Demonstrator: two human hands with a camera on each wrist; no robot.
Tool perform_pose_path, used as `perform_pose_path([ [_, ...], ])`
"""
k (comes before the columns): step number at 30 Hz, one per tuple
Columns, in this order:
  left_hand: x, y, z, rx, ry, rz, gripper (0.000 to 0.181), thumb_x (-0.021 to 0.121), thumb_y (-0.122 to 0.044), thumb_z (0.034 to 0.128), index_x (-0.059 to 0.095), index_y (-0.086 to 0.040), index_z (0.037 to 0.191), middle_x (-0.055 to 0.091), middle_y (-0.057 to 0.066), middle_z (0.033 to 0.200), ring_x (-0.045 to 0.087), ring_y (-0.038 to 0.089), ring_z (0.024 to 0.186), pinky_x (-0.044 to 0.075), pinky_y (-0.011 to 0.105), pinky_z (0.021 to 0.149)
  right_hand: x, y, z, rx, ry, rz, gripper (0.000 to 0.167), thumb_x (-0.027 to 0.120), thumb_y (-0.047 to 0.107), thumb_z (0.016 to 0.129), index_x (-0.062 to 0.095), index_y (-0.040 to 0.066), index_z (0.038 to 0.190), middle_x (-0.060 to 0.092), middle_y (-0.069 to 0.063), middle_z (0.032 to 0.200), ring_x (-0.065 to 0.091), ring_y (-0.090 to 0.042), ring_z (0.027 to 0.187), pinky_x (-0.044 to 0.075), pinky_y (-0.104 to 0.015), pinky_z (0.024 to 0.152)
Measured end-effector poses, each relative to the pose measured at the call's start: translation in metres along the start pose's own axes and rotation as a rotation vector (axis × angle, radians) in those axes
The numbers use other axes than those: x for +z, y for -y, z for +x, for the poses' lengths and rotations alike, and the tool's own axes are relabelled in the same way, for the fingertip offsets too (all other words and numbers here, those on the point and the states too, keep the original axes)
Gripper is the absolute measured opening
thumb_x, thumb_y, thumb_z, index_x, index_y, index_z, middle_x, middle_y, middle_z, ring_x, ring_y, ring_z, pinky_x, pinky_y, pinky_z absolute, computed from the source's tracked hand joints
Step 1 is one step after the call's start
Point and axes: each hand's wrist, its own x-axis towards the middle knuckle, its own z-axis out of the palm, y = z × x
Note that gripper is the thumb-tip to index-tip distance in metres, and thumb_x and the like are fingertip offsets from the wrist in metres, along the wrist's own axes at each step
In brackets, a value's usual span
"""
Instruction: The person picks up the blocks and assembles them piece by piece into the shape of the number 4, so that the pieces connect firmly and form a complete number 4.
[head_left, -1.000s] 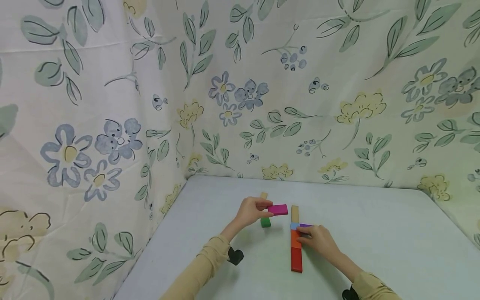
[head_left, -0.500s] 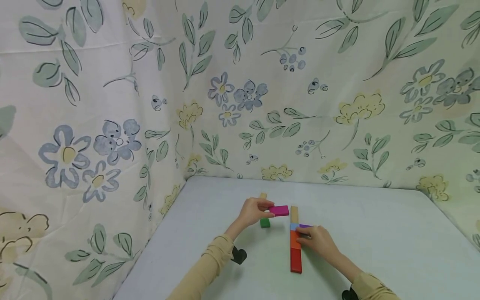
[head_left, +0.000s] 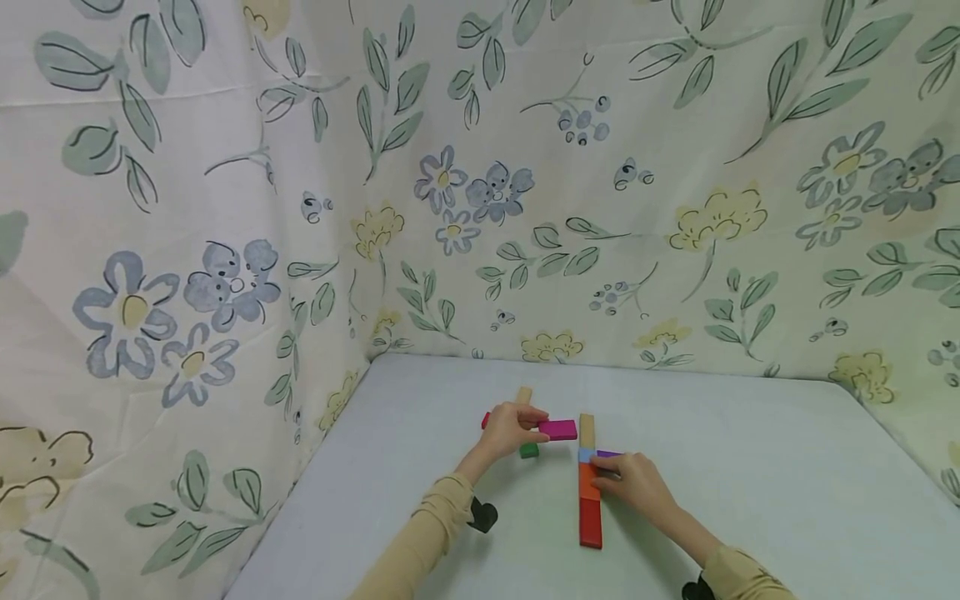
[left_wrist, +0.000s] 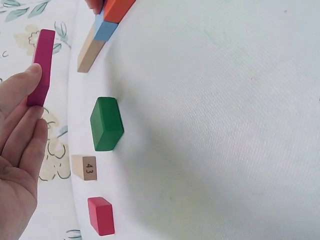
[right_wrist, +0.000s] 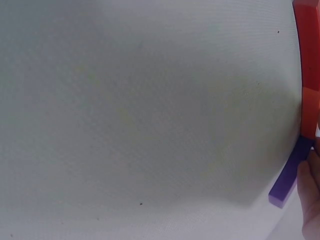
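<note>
Between the thumb and fingertips of my left hand (head_left: 506,429) is a magenta block (head_left: 558,430), held above the table. A row beside it has a beige block (head_left: 587,432), a light blue block (head_left: 587,455), an orange block (head_left: 589,481) and a red block (head_left: 590,523). A purple block (right_wrist: 290,175) sticks out rightward from the row near the light blue one. My right hand (head_left: 637,483) has its fingertips at this junction, beside the orange block; whether they pinch or only touch is hidden.
Under and around my left hand stand a green block (left_wrist: 106,124), a beige block marked 43 (left_wrist: 85,167) and a pinkish-red block (left_wrist: 101,216). The white table (head_left: 750,467) ends at floral cloth (head_left: 600,250) at the back and left.
My left hand has shifted slightly right and nearer with the magenta block. A bit of the pinkish-red block now shows left of it. My right hand stays at the row.
</note>
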Motion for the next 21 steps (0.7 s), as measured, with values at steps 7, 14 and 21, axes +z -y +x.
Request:
perform_pose_path([
  [7,0.010,0.010,0.003,0.011,-0.001,0.072,0.037,0.079,-0.017,0.0767,0.071,-0.006,0.111,0.072,0.005,0.107,0.069,0.013,0.094,0.054,0.020,0.079,0.000,0.000,0.000,0.021,0.017,0.019,0.036,0.079,0.016,0.074,0.072,0.002,0.107,0.074,-0.013,0.089,0.046,-0.007,0.064,0.033,-0.017,0.051],
  [14,0.017,0.015,0.004,0.042,0.023,0.100,0.035,0.078,-0.014,0.0768,0.071,-0.004,0.110,0.073,0.007,0.105,0.069,0.015,0.094,0.055,0.021,0.079,0.002,-0.001,0.001,-0.008,0.006,0.011,0.036,0.079,0.017,0.074,0.072,0.001,0.106,0.074,-0.015,0.095,0.054,-0.008,0.069,0.042,-0.016,0.058],
  [21,0.022,0.018,0.005,0.052,0.032,0.171,0.034,0.077,-0.011,0.0777,0.071,-0.004,0.110,0.072,0.006,0.106,0.068,0.015,0.096,0.054,0.021,0.081,0.001,-0.001,0.000,-0.018,-0.015,0.012,0.036,0.079,0.016,0.073,0.072,0.001,0.105,0.073,-0.016,0.094,0.050,-0.008,0.067,0.038,-0.016,0.057],
])
